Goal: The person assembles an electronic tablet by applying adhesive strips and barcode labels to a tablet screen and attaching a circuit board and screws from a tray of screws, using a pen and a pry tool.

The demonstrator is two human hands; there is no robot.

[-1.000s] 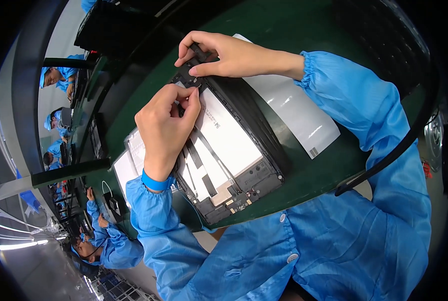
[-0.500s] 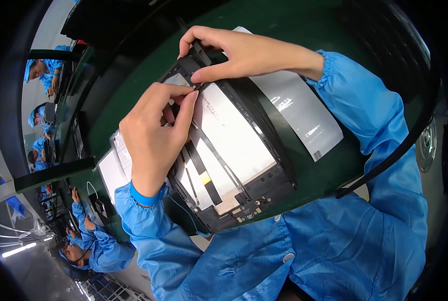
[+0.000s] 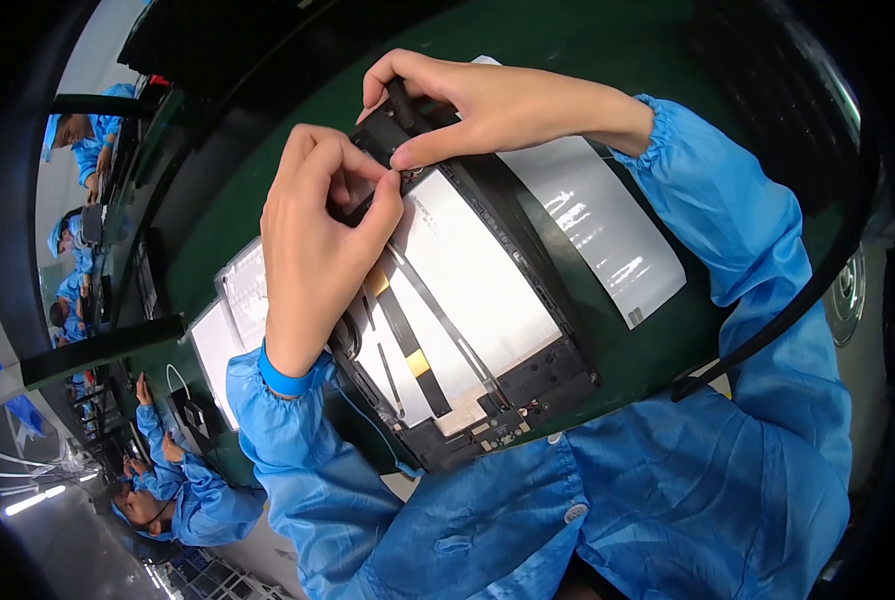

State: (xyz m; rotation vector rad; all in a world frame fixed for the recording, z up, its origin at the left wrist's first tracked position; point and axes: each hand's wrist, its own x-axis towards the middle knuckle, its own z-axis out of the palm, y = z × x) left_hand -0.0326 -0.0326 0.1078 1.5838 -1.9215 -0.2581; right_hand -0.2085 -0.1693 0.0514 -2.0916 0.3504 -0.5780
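Note:
An opened tablet point(image 3: 557, 372) lies tilted in front of me, its inside facing up: a large silvery-white battery point(image 3: 487, 270), a black flat cable point(image 3: 398, 320) with yellow patches, and a small circuit board point(image 3: 500, 430) at the near end. My right hand point(image 3: 507, 105) grips the tablet's far end, fingers curled over the outer edge and thumb on the inside. My left hand point(image 3: 317, 225) is closed in a pinch beside that thumb, just above the far end of the battery. What its fingertips hold, if anything, is hidden.
A blue wristband point(image 3: 292, 376) on my left wrist has a cord point(image 3: 372, 428) running by the tablet. A glossy pale sheet point(image 3: 612, 235) lies right of the tablet on the green tabletop point(image 3: 217, 205). White trays point(image 3: 222, 340) sit left. Co-workers in blue point(image 3: 202, 510) work along the left.
My left hand has shifted slightly, its knuckles rising and its fingers bunching closer at the tablet's far end. My right hand keeps its grip, the thumb moving slightly right.

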